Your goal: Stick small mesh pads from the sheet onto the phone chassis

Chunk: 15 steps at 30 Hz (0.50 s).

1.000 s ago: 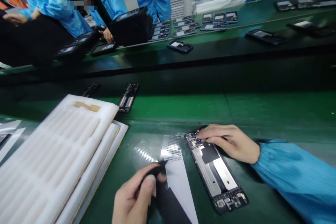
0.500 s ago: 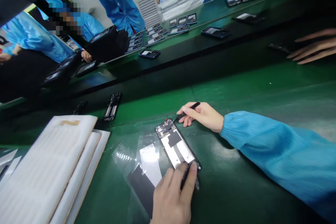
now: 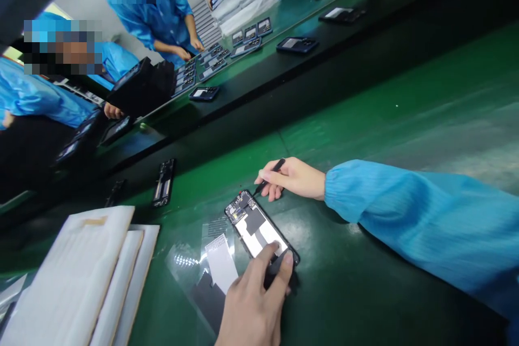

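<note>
An opened phone [image 3: 256, 225] lies slanted on the green bench, its circuit board and connectors bare at the far end and a silvery-white area below. My left hand [image 3: 253, 300] grips the phone's near end, thumb on the right edge and fingers over the surface. A dark part shows between thumb and fingers; I cannot make out what it is. My right hand [image 3: 284, 177] pinches slim black tweezers [image 3: 268, 178], their tip at the right edge of the circuit board. Left of the phone lie a white sheet [image 3: 222, 265], a dark grey sheet [image 3: 208, 296] and clear film.
White padded boards [image 3: 77, 275] are stacked at the left. Behind them lies a phone frame [image 3: 164, 183]. A raised ledge across the back carries a phone [image 3: 298, 44] and several others. Co-workers in blue smocks stand beyond, one near a stack of white sheets [image 3: 245, 5].
The view has shifted, moving the bench scene leftward. My left fingers have moved on the phone's near end. Another person's hand at the right has left the view. The tweezers stay at the board.
</note>
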### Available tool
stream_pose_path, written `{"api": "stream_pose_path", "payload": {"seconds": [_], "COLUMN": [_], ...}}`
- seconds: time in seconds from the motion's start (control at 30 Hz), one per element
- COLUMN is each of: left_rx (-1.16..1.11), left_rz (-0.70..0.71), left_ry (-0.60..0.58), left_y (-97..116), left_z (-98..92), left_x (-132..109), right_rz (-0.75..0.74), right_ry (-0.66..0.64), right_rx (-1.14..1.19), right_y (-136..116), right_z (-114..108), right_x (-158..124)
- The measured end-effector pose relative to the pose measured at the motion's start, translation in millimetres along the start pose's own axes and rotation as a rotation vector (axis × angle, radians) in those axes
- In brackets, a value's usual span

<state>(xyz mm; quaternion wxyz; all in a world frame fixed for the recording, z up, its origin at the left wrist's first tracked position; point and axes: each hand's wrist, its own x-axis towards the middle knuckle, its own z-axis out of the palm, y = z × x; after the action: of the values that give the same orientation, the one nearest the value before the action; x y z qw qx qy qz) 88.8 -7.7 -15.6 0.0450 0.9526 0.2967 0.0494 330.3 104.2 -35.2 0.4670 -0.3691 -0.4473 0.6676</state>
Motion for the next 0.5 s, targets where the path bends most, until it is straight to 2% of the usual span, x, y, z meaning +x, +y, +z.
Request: {"api": "stream_pose_path", "payload": {"seconds": [0.1, 0.33, 0.43, 0.5], "left_rx": [-0.005, 0.128, 0.265, 0.409], "left_rz": [0.003, -0.139, -0.152, -0.145], "left_ry": [-0.04, -0.171, -0.16, -0.099], "left_y": [0.4, -3.0, -3.0, -4.7], "left_z": [-4.3, -10.4, -1.5, 9.3], "left_x": [2.4, 6.3, 4.7, 4.6], "right_rz": [0.023, 0.097, 0.085, 0.083], "right_ry": [0.01, 0.065, 0.169, 0.206], "right_rx": [0.028, 0.143, 0.193, 0.18], "right_y": [-2.1, -2.2, -5.4, -10.4], "right_z": [0.8, 3.8, -2.5, -11.2], "right_x": [-0.5, 0.6, 2.9, 6.4]}}
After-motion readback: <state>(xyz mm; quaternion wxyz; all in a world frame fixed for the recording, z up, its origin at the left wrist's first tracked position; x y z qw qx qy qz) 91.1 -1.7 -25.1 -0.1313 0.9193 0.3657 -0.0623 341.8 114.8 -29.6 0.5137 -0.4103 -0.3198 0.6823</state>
